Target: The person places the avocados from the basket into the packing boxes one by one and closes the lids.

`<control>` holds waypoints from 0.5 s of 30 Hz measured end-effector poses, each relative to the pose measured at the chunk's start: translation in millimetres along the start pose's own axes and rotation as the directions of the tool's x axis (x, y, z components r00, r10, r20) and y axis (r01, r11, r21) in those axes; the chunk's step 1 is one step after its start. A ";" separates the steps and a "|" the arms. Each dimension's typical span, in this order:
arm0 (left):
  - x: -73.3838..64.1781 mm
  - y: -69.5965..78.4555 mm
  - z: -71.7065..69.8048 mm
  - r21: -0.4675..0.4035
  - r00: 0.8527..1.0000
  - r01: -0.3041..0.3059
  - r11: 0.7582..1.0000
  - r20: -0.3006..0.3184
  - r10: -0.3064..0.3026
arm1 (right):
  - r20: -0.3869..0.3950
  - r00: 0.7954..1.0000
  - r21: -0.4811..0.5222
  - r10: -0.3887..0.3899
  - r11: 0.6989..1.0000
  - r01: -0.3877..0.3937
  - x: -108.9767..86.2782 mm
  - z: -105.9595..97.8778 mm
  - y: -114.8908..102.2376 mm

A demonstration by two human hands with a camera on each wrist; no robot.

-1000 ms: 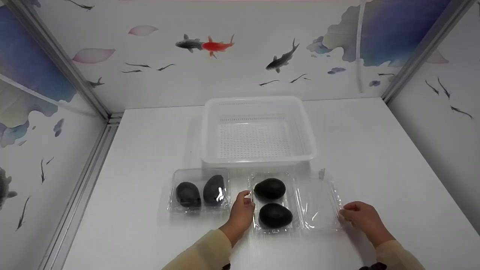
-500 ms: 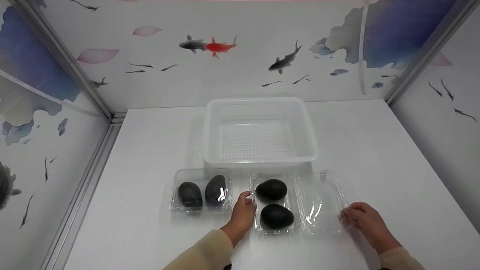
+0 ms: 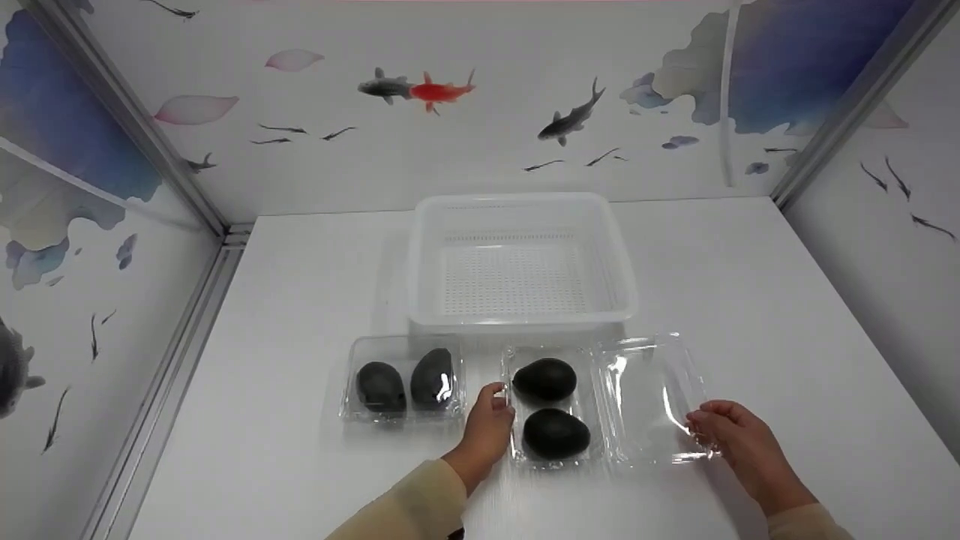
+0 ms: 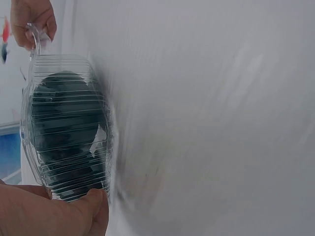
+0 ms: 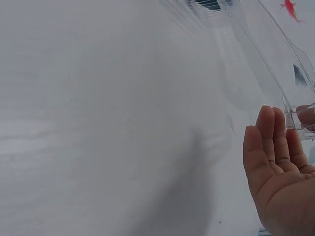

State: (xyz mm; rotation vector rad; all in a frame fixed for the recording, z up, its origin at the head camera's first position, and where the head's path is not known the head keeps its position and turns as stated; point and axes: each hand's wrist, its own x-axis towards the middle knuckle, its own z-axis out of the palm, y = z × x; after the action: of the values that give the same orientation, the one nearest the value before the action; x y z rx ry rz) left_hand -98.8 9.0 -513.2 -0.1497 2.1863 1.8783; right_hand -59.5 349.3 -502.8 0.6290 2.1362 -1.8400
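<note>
An open clear plastic clamshell box (image 3: 592,409) lies in front of the basket, two dark avocados (image 3: 556,433) one behind the other in its left half. My left hand (image 3: 486,429) grips that half's left side; the left wrist view has the thumb (image 4: 93,201) on the ribbed wall. At the lid's outer right edge, my right hand (image 3: 746,450) pinches the clear lid (image 3: 649,405) between thumb and fingers. The right wrist view shows the lid slanting off the table, its corner at the fingers (image 5: 268,132). Farther left sits a second, closed clamshell box (image 3: 349,375) holding two avocados (image 3: 381,388).
Behind the boxes stands a white perforated plastic basket (image 3: 517,319) with nothing in it. The white table (image 3: 262,420) is enclosed by walls printed with fish and petals, with metal rails (image 3: 217,255) along the corners.
The lid's outer edge has come up from the table, and my right hand has shifted slightly right with it. My left hand keeps its hold on the box.
</note>
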 end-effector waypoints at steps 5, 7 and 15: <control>-0.8 -1.4 0.0 0.009 1.000 -0.010 1.000 -0.011 0.010 | -0.025 1.000 -0.017 -0.008 1.000 0.007 -3.6 3.0 -6.5; 0.0 -1.9 0.7 0.012 1.000 -0.009 1.000 -0.016 0.010 | -0.033 0.999 -0.021 -0.023 1.000 0.022 -5.7 4.1 -8.8; 1.1 -2.0 1.2 0.016 1.000 -0.020 1.000 -0.018 0.020 | -0.050 0.990 -0.023 -0.130 0.991 0.129 -15.4 9.0 -17.4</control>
State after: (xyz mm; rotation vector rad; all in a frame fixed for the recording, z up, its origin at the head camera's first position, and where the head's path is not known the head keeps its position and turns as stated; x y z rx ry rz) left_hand -99.2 9.9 -515.6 -0.1432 2.2224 1.8765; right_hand -55.1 336.2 -482.0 0.5503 2.2752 -1.8845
